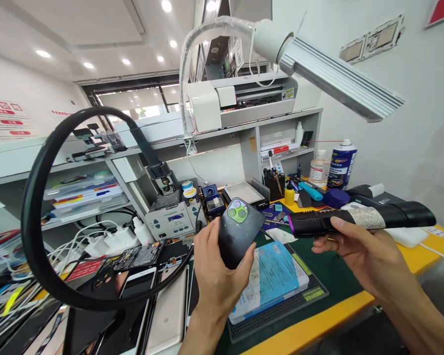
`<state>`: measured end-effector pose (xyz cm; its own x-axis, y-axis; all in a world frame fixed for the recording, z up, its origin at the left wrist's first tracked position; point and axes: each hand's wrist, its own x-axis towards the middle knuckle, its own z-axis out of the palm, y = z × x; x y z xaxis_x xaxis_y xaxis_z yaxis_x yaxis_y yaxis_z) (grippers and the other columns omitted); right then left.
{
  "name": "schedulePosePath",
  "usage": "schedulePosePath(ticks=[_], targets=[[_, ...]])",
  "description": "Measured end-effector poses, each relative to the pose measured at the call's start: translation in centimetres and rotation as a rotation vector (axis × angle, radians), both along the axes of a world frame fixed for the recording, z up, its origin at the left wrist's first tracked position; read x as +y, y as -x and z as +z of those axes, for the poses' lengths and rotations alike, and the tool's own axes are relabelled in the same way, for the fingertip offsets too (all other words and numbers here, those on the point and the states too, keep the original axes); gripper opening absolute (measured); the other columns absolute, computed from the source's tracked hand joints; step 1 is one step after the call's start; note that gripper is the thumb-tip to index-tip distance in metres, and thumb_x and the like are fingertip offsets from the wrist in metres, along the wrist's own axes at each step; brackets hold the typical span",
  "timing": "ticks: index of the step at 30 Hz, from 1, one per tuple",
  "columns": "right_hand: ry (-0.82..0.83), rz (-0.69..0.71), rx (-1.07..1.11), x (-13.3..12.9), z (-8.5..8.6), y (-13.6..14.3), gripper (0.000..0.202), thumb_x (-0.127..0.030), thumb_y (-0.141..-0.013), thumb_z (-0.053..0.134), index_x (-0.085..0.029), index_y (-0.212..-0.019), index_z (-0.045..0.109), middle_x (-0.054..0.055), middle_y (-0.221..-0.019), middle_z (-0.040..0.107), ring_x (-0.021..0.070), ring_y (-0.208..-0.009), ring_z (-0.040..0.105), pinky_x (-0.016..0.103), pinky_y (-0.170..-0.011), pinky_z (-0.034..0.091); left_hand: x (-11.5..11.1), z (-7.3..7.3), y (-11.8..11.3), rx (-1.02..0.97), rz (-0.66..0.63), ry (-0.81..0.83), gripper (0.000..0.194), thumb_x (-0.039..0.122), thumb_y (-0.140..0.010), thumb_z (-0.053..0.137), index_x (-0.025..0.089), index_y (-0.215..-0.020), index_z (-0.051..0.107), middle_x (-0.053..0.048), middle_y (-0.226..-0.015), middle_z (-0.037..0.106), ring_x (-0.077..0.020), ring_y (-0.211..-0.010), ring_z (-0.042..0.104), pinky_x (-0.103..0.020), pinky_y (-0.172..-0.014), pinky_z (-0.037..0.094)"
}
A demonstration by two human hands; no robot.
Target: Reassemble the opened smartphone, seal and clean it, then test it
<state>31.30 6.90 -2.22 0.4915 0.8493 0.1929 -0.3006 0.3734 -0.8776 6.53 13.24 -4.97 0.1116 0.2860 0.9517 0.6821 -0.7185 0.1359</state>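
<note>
Likely step: lighting green-glinting camera lenses [239, 211] of dark-grey rectangular phone [234, 241] with black cylindrical torch [366, 217]; next move seems to call for steady aim. Left hand [215, 271] clasps phone's edges, fingers phone-wide; blue-and-white box [277, 271] at five o'clock. Right hand [370, 249] grips torch, phone's three o'clock.

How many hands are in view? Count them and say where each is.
2: the left hand, mid-picture, grips a dark smartphone; the right hand, on the right, holds a black flashlight. No others show.
</note>
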Motion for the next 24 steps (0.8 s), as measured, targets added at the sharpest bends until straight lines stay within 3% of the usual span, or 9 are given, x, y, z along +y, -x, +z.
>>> schedulePosePath(ticks=[5,10,13,17,24], targets=[[-0.123,-0.117,-0.101,-0.4,0.4,1.0,0.026,-0.038,-0.065,0.089,-0.016,-0.067,0.076,0.008,-0.056,0.071,0.027,-0.044,0.07,0.033,-0.048,0.063,-0.2,0.2,-0.2,0.085,0.082,-0.057,0.077,0.028,-0.075,0.084,0.0,-0.137,0.048,-0.024,-0.12,0.063,-0.0335,-0.113,0.059,-0.05,-0.096,0.052],[-0.264,-0.264,-0.4,-1.5,1.1,2.8,0.022,-0.03,-0.081,0.079,-0.021,-0.101,0.074,0.003,-0.068,0.074,0.0249,-0.052,0.073,0.036,-0.058,0.064,-0.3,0.0,-0.5,0.134,0.053,-0.101,0.077,0.027,-0.074,0.085,-0.001,-0.136,0.048,-0.025,-0.119,0.065,-0.034,-0.112,0.06,-0.05,-0.096,0.052],[-0.291,-0.374,-0.587,-2.2,1.3,3.9,0.023,-0.028,-0.081,0.078,-0.022,-0.103,0.072,0.002,-0.08,0.075,0.0219,-0.055,0.073,0.035,-0.058,0.063,-0.4,-0.2,-0.7,0.139,0.027,-0.101,0.078,0.027,-0.072,0.086,-0.003,-0.134,0.049,-0.026,-0.118,0.066,-0.0345,-0.112,0.06,-0.05,-0.096,0.052],[-0.291,-0.558,-0.88,-2.5,1.5,4.5,0.024,-0.029,-0.079,0.076,-0.024,-0.102,0.072,0.002,-0.092,0.073,0.0199,-0.076,0.073,0.03,-0.069,0.06,-0.5,-0.3,-0.7,0.143,0.004,-0.112,0.077,0.025,-0.071,0.088,-0.006,-0.131,0.05,-0.028,-0.117,0.066,-0.0351,-0.112,0.06,-0.051,-0.096,0.051],[-0.377,-0.578,-1.098,-2.4,1.4,4.9,0.028,-0.026,-0.082,0.069,-0.024,-0.11,0.067,0.002,-0.097,0.07,0.0187,-0.084,0.069,0.027,-0.075,0.06,-0.6,-0.1,-0.8,0.151,-0.012,-0.127,0.076,0.023,-0.07,0.088,-0.006,-0.13,0.051,-0.029,-0.118,0.066,-0.0356,-0.111,0.06,-0.051,-0.093,0.052]])
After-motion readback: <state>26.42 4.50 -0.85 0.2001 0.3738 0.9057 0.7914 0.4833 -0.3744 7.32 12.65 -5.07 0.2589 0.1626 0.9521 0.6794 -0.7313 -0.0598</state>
